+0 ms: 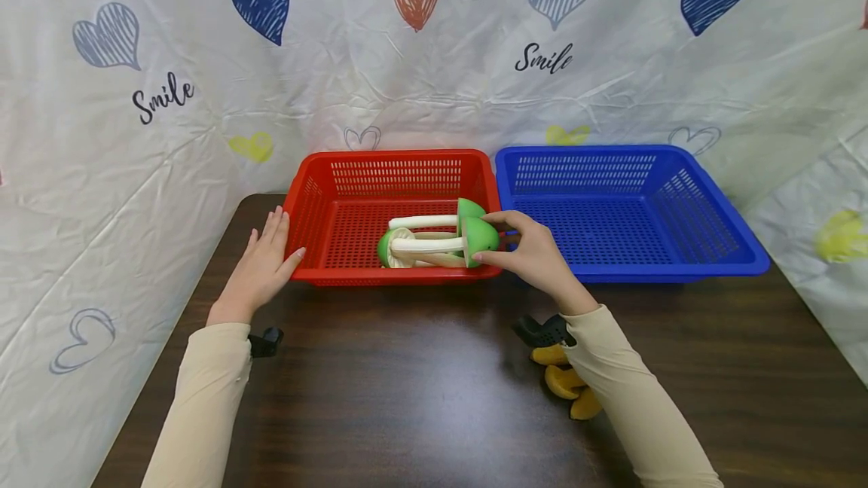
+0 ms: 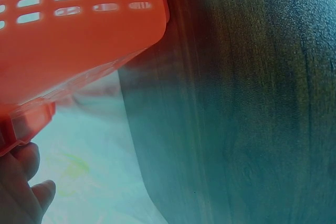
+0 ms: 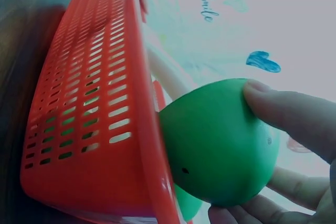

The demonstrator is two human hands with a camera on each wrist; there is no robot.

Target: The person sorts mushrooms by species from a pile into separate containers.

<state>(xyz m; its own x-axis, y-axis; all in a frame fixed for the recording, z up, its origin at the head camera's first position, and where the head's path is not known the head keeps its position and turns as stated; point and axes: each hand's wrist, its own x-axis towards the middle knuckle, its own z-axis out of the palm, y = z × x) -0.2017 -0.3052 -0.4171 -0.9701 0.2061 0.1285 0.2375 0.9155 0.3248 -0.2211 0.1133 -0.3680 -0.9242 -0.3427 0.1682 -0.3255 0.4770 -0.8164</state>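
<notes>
My right hand (image 1: 532,253) pinches the green cap of a toy mushroom (image 1: 483,241) between thumb and fingers, at the right end of the red basket (image 1: 353,276). In the right wrist view, the rounded green cap (image 3: 220,140) overlaps the basket's rim. The mushroom's white stem points left, over several more green-capped mushrooms (image 1: 423,221) piled in the basket. At the basket's left end, my left hand (image 1: 256,277) rests with fairly straight fingers against the rim. The left wrist view shows only some of its fingers (image 2: 26,161) beside the red plastic.
A blue basket (image 1: 631,271) stands directly right of the red one. Several small yellow-brown curved things (image 1: 561,382) lie on the dark wooden table (image 1: 393,382), partly behind my right forearm. A white cloth (image 1: 325,36) with printed hearts hangs behind the baskets.
</notes>
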